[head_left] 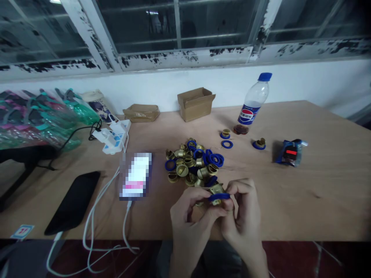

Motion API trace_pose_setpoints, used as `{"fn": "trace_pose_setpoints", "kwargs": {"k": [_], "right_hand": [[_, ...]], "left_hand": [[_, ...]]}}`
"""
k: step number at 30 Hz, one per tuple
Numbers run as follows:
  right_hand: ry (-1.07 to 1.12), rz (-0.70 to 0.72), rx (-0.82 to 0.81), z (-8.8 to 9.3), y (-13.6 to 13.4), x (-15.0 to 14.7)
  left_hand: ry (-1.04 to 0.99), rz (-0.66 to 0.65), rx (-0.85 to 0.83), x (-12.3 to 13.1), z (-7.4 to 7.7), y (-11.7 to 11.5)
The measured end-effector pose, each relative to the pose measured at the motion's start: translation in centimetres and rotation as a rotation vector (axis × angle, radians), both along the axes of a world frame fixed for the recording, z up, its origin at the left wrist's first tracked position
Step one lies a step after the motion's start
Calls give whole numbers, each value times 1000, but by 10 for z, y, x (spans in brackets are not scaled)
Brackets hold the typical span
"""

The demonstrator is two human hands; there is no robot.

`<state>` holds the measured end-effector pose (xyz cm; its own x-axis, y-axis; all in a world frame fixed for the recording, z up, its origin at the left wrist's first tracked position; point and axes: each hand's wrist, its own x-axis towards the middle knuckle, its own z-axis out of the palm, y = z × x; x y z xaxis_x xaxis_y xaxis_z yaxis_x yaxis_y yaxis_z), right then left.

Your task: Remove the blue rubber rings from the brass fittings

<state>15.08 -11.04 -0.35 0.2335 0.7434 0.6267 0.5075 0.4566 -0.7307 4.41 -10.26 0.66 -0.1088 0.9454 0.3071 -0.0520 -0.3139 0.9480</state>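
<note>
Near the table's front edge, my left hand (193, 220) and my right hand (242, 216) face each other, fingers pinched on one brass fitting (217, 188) with a blue ring (219, 196) around it. Just beyond them lies a pile of brass fittings (182, 170) mixed with several blue rings (216, 160). Behind the pile to the right are a loose blue ring (227, 144) and a brass fitting (225, 132) on a blue ring. Another brass fitting with a blue ring (259, 144) sits farther right.
A cola bottle (251, 104), an open cardboard box (196, 104) and a flat brown package (142, 113) stand at the back. A small plastic-wrapped item (290, 153) lies right. Left are a lit phone (136, 176), a black phone (74, 202), cables, a power strip (117, 137) and bagged goods (37, 116).
</note>
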Motion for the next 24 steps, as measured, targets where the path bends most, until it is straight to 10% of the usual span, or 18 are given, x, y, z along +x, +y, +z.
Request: {"fn": "trace_pose_setpoints", "kwargs": {"k": [24], "right_hand": [[46,-15,72,-6,3,-1]], "left_hand": [[62,142,-131,20,5,-12]]}}
